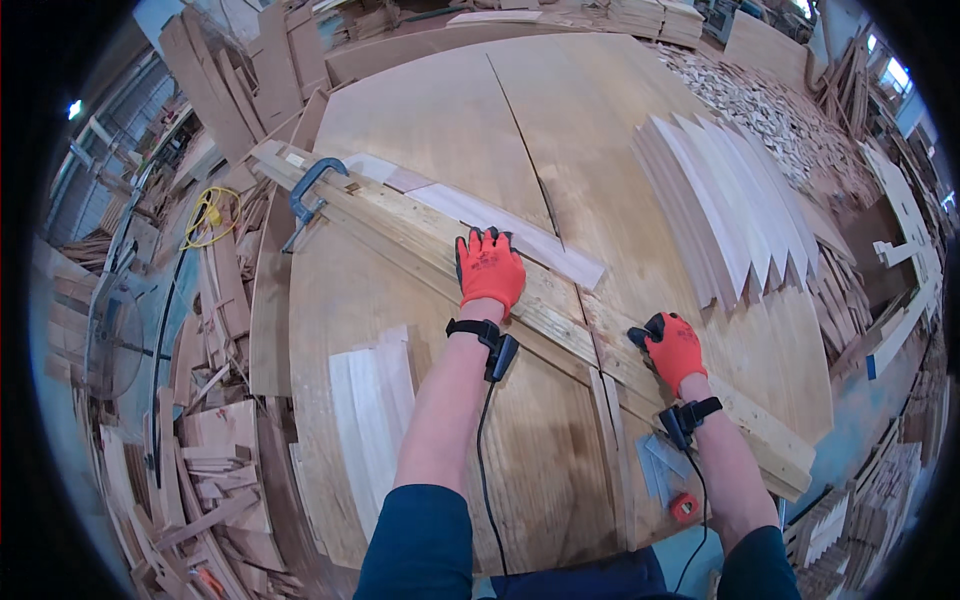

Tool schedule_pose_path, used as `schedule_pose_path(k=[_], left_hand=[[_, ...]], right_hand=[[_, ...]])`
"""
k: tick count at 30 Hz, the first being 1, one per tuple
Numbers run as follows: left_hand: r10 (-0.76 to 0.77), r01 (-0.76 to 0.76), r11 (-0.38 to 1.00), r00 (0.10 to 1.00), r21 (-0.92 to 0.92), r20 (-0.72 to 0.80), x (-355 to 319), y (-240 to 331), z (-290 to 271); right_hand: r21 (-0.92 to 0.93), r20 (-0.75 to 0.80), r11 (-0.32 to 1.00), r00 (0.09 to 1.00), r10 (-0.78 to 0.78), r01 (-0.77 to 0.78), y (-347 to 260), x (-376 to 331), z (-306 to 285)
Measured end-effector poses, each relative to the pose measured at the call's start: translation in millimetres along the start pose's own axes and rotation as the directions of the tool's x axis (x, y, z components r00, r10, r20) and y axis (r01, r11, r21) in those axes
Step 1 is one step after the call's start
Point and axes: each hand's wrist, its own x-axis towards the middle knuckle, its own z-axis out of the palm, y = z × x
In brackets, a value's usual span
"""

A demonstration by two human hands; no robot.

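Note:
A long wooden beam [400, 217] lies slantwise across a large plywood table top [420, 110]. My left hand [490, 268], in a red glove with black fingertips, rests on the beam with its fingers stretched out flat. Farther right, my right hand [672, 345] wears a matching glove and sits over the beam, fingers bent together; whatever is between them is hidden. A blue C-clamp [318, 190] grips the beam near its far left end. Along the beam's far side lies a pale, thin board [500, 228].
Stacked pale boards [725, 210] stand at the right, with smaller boards [372, 400] at the near left. A bluish set square [660, 465] and red tape measure [685, 508] lie near my right forearm. Wood offcuts [215, 490] and a yellow cord [212, 217] lie left of the table.

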Motion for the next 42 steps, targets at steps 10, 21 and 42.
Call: schedule_pose_path(k=[10, 21, 42], left_hand=[[0.052, -0.052, 0.999, 0.996, 0.009, -0.069, -2.3, -8.5, 13.8], [0.015, -0.016, 0.999, 0.999, -0.038, -0.035, -5.9, 2.5, 6.6], [-0.099, 0.097, 0.995, 0.990, 0.020, 0.099, -18.0, 29.1, -61.7]], right_hand=[[-0.023, -0.079, 0.999, 0.997, -0.026, 0.024, 11.1, -4.8, 21.0], [0.016, -0.128, 0.999, 0.991, -0.045, 0.048, 17.5, -11.3, 20.8], [-0.115, 0.167, 0.992, 0.986, -0.030, 0.050, -21.0, -14.0, -97.4]])
